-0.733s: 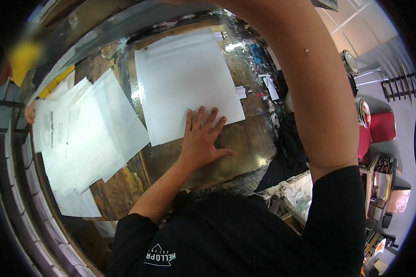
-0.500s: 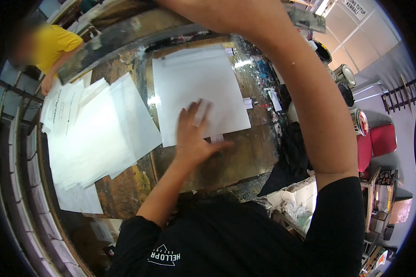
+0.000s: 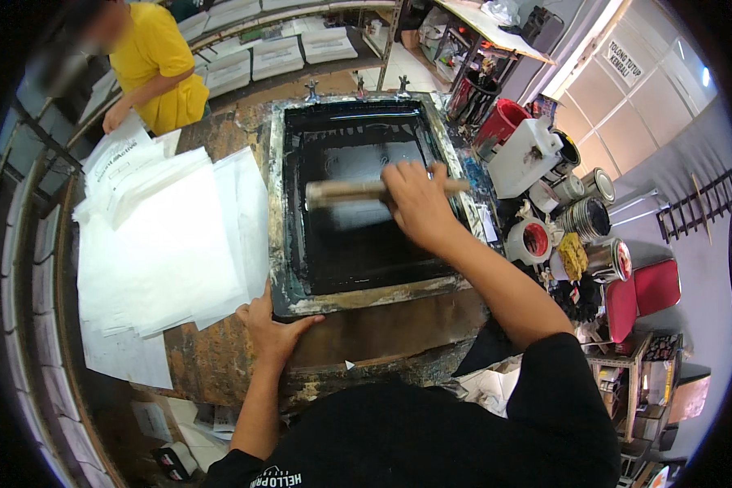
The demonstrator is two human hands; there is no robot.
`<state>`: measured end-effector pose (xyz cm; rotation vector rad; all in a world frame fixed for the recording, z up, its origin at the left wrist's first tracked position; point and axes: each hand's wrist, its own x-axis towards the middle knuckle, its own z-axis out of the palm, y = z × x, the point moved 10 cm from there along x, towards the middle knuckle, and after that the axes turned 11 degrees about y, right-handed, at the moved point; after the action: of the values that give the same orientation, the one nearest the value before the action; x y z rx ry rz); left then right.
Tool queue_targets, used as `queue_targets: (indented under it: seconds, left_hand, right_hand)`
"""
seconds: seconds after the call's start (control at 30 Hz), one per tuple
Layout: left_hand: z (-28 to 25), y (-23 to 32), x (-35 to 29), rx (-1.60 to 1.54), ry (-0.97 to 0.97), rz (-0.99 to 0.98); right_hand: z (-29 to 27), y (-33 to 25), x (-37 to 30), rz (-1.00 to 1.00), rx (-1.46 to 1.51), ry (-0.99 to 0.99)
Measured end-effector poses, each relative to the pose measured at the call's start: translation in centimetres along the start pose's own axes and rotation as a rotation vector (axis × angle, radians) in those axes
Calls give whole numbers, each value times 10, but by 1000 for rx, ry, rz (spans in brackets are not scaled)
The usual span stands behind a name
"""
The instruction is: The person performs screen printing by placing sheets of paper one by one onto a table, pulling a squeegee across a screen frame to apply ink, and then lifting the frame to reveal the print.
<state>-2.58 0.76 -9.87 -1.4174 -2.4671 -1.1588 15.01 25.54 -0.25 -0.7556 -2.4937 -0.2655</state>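
Observation:
A screen-printing frame (image 3: 382, 298) lies flat on the worn wooden table, its mesh dark with wet-looking black ink. My right hand (image 3: 421, 199) is closed around a wooden-handled squeegee (image 3: 346, 192), which lies crosswise over the upper middle of the mesh. At the frame's near left corner rests my left hand (image 3: 272, 325), thumb and fingers spread, holding nothing. Just left of the frame is a loose stack of white paper sheets (image 3: 171, 252). Whatever lies beneath the screen is hidden.
A person in a yellow shirt (image 3: 159, 69) stands at the far left, one hand at a printed sheet (image 3: 122, 163). Along the right side crowd a white jerrycan (image 3: 525, 159), a red bucket (image 3: 504, 122) and several paint cans (image 3: 586, 218). Metal clamps (image 3: 358, 85) line the frame's far edge.
The screen has come down over the board and the white sheet on it. My right arm has dropped from its raised position. My left hand has moved off the sheet, nearer and left.

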Motion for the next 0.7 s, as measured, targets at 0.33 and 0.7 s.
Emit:
queue_targets:
  seconds: [0.33, 0.7]
  left_hand:
    - [13, -15, -5, 7, -66, 52]
    - [16, -20, -7, 191, -120, 23]
  right_hand:
    - [158, 85, 144, -35, -163, 129]
    - [128, 46, 93, -29, -173, 129]
